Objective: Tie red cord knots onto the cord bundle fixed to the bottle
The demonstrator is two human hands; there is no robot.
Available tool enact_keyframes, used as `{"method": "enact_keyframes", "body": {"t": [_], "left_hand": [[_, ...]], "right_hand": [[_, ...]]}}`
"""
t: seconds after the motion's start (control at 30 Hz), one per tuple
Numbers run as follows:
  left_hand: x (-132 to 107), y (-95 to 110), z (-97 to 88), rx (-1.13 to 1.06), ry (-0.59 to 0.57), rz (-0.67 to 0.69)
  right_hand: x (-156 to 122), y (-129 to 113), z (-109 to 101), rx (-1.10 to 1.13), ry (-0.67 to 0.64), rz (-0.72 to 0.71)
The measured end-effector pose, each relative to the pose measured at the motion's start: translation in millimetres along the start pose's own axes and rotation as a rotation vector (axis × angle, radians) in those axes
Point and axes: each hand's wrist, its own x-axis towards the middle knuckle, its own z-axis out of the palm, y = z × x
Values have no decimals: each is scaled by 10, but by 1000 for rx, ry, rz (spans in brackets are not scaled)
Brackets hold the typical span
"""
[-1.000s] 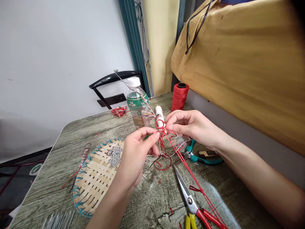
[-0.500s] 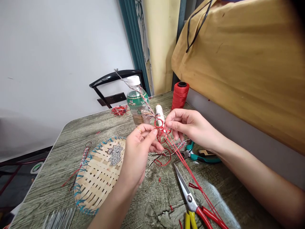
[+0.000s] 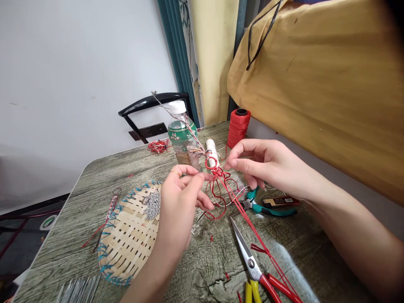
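Tabletop (image 3: 202, 269), grey wood grain; a woven tray (image 3: 126, 240) is set at left, a bottle (image 3: 180, 134) and a red spool (image 3: 237, 126) toward the far edge. Left hand (image 3: 181, 202) is raised over the tray's right rim, grip pinched shut on a strand of the red cord (image 3: 217, 171). Right hand (image 3: 268, 166) is held just right of the knot, grip closed thumb to forefinger. The cord is held above the tabletop between the two hands, in front of a white cylinder (image 3: 211, 149); its loose ends are trailed down past the scissors (image 3: 252, 265).

Judged: the knot would be best drawn down by an even pull from both sides, with loops laid flat and untwisted and the trailing ends led clear of the scissor blades.

Not made out: whether a strand is actually caught in the right grip, being too thin to be seen; how the cord is fixed at the cylinder. Scissor handles are cut off at the lower edge. Small metal rings (image 3: 153, 204) in the tray cannot be counted
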Motion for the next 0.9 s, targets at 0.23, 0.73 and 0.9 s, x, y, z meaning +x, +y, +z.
{"method": "enact_keyframes", "body": {"t": [0.23,0.73,0.9], "left_hand": [[-36,35,34,30,-100,-70],[6,-1,30,2,0,22],[7,0,7,-18,8,51]], "right_hand": [[15,58,8,122,-241,81],[42,90,67,67,-42,-47],[78,123,39,103,-87,-4]]}}
